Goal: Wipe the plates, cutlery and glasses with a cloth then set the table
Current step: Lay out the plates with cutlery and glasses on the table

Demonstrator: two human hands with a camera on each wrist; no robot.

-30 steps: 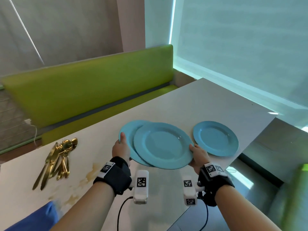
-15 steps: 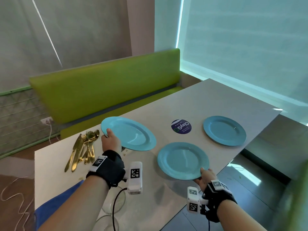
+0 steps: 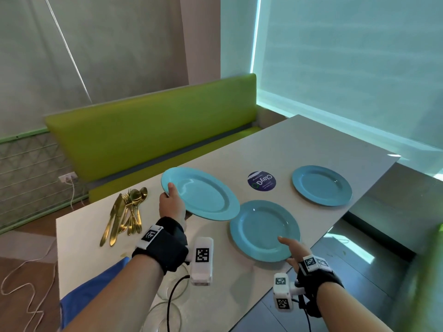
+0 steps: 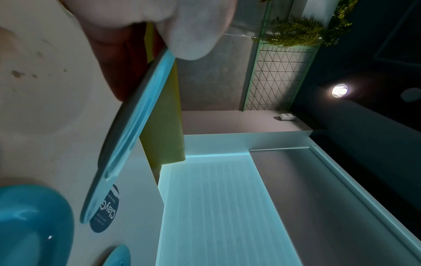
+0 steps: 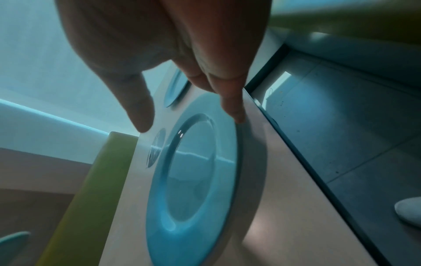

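Three plates show: your left hand pinches the raised plate; your right hand, fingers spread, rests by the near plate on the bench.

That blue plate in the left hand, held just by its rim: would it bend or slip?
The blue plate probably stays rigid: it holds its flat shape while the left hand pinches only one edge. Its glossy surface shows highlights, so it may be slippery. Likely breakable if dropped, though the material is unclear.
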